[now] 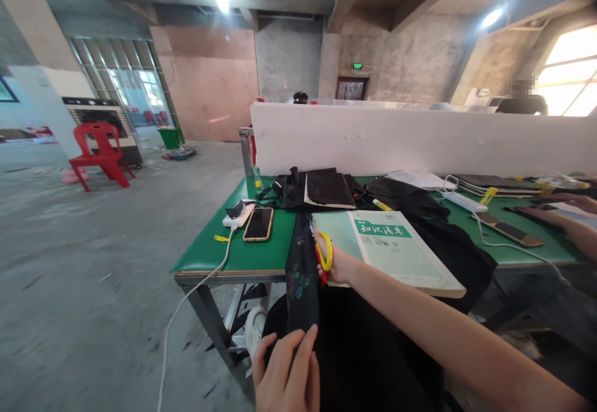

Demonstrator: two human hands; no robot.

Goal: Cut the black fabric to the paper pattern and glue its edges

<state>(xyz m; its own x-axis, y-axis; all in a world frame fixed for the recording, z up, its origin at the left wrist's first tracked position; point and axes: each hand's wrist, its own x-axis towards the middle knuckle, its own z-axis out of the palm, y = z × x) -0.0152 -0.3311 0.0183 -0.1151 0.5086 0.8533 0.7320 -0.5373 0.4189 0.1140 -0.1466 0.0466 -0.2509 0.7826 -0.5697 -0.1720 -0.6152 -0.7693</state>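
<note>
My right hand (336, 264) is closed through the yellow and red handles of a pair of scissors (323, 254), at the near edge of the green table (261, 247). The blades are hidden behind a strip of black cloth (301, 275) with small coloured prints. That strip hangs from the table edge down to my left hand (286, 371), which pinches its lower end at the bottom of the view. A green and white book (396, 247) lies just right of my right hand.
A phone (258, 223) and a white charger (237, 214) with a trailing cable lie at the table's left end. Black bags and cloth (326, 189) sit by a white partition (420, 141). Another person's hand (557, 213) rests at the right. A red chair (100, 150) stands far left.
</note>
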